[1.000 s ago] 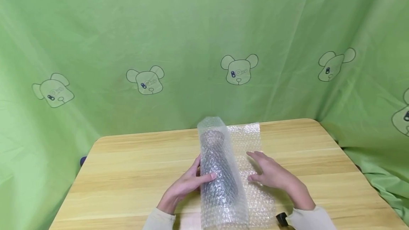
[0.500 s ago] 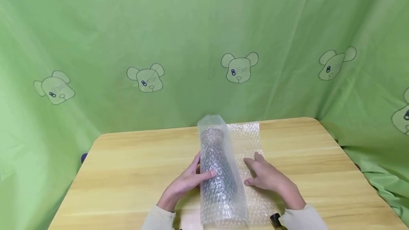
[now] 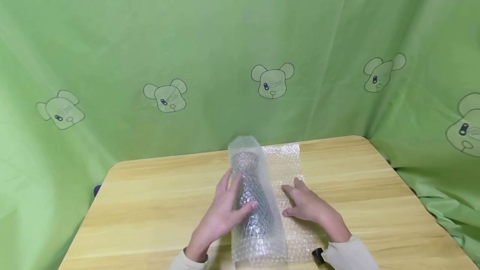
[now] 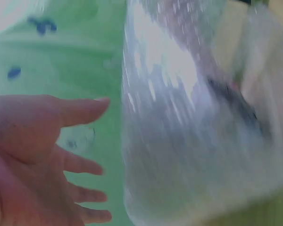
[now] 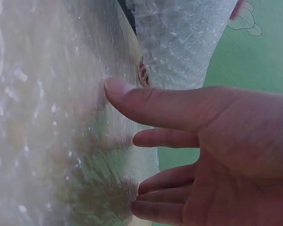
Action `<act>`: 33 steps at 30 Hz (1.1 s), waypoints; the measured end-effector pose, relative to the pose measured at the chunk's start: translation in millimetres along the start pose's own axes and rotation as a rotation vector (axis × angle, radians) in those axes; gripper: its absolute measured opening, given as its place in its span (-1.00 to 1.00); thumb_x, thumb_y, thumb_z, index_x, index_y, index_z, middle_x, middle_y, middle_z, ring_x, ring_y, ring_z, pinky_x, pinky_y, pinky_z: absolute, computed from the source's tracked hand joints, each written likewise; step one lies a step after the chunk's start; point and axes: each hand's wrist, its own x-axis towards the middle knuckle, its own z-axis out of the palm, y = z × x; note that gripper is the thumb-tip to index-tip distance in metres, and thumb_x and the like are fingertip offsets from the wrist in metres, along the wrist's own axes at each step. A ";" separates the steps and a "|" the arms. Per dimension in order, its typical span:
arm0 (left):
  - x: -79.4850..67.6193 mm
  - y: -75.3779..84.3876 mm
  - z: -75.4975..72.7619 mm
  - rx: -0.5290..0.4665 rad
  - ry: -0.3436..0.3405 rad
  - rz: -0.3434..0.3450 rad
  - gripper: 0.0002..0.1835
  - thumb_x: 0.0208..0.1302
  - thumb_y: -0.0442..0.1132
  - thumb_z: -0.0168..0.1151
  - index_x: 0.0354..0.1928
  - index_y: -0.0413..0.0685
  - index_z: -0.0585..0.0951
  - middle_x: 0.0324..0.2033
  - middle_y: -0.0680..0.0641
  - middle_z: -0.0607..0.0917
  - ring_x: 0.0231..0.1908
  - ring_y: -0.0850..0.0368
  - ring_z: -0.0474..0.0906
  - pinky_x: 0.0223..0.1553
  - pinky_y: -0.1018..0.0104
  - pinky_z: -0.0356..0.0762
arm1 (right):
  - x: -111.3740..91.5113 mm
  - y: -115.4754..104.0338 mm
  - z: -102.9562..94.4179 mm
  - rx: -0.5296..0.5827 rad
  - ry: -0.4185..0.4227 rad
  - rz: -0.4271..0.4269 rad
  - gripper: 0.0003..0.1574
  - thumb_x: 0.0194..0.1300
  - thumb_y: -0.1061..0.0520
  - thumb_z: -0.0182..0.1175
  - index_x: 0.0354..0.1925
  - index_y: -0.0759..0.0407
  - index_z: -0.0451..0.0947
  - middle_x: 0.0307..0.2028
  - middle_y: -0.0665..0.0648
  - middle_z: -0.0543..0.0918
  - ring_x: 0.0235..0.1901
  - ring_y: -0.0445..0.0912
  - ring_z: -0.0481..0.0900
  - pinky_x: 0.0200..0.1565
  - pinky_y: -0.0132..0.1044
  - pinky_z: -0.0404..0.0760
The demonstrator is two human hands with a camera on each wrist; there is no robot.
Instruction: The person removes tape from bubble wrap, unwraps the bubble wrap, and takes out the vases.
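Observation:
A dark, bottle-shaped object (image 3: 255, 203) with a narrower, paler top lies inside a roll of bubble wrap (image 3: 276, 236). From its right side a flat sheet of bubble wrap (image 3: 283, 157) spreads over the table. My left hand (image 3: 221, 213) is at the roll's left side, fingers and thumb spread; in the left wrist view a gap shows between that hand (image 4: 33, 155) and the blurred wrap (image 4: 179, 160). On the flat sheet, the fingertips of my right hand (image 3: 307, 205) touch down, thumb apart from the fingers. The right wrist view shows this hand (image 5: 217, 141) with nothing in its grasp.
The wooden table (image 3: 161, 195) ends at a green curtain (image 3: 210, 45) printed with bear heads, which also hangs on both sides. A black thing (image 3: 318, 256) sits at the right cuff. Something dark blue (image 3: 97, 189) shows past the table's left edge.
My left hand has let go of the wrapped roll and spread its fingers, shifting a little up. The right hand has come slightly left and down onto the flat sheet. The head view has shifted slightly.

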 end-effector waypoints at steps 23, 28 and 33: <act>-13.0 5.9 1.6 0.269 -0.058 0.047 -0.27 0.27 -0.14 0.12 0.51 -0.11 0.32 0.54 -0.28 0.13 0.53 -0.23 0.07 0.42 -0.29 0.28 | 1.9 -1.8 0.6 -0.015 -0.008 0.000 0.05 0.09 0.02 0.51 0.41 0.44 0.31 0.40 0.79 -0.03 0.43 0.60 -0.01 0.37 0.46 0.19; -21.2 -1.5 -9.0 0.219 -0.071 0.023 -0.26 0.27 -0.22 0.06 0.53 -0.17 0.26 0.56 -0.32 0.06 0.54 -0.27 0.03 0.43 -0.28 0.29 | 0.8 -2.0 0.6 -0.014 -0.014 0.002 0.05 0.11 0.03 0.49 0.41 0.44 0.29 0.40 0.78 -0.05 0.43 0.60 -0.04 0.37 0.48 0.15; -24.4 -3.4 -12.5 0.205 -0.067 0.019 -0.28 0.30 -0.25 0.02 0.52 -0.26 0.24 0.56 -0.35 0.04 0.55 -0.32 -0.03 0.48 -0.28 0.17 | 1.7 -0.7 2.1 -0.017 -0.013 -0.006 0.03 0.13 0.04 0.48 0.41 0.45 0.29 0.40 0.78 -0.04 0.44 0.60 -0.04 0.38 0.47 0.14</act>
